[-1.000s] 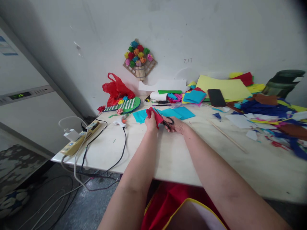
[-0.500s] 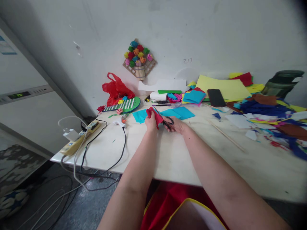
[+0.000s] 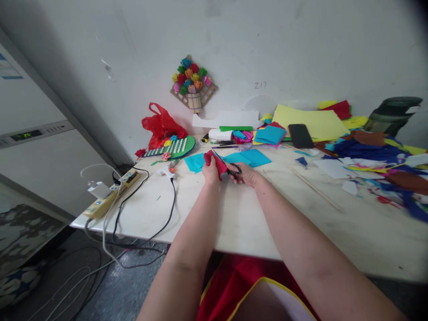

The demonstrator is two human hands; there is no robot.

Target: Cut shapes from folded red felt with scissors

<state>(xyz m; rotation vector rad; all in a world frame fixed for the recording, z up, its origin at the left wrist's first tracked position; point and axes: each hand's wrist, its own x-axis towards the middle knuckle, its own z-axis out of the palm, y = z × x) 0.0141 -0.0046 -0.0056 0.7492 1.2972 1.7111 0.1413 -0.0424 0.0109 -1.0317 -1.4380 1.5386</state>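
My left hand (image 3: 210, 172) is closed on a folded piece of red paper (image 3: 221, 168), held just above the table. In my right hand (image 3: 247, 174) is a pair of scissors (image 3: 237, 169) with black handles, my fingers around the loops. The blades point up and left, lying against the red paper; whether they are cutting through it I cannot tell. Behind both hands lie blue paper pieces (image 3: 256, 157), partly hidden by the fingers and the red paper.
A glue gun (image 3: 165, 170) and a yellow power strip (image 3: 112, 198) with cables lie on the left. Beyond are a green board (image 3: 185, 146) and a red bag (image 3: 162, 125). A wooden stick (image 3: 316, 189), a phone (image 3: 301, 136) and paper scraps (image 3: 361, 149) are on the right.
The view has shifted very slightly. Both hands keep their hold on the red paper and the scissors, almost in the same place.
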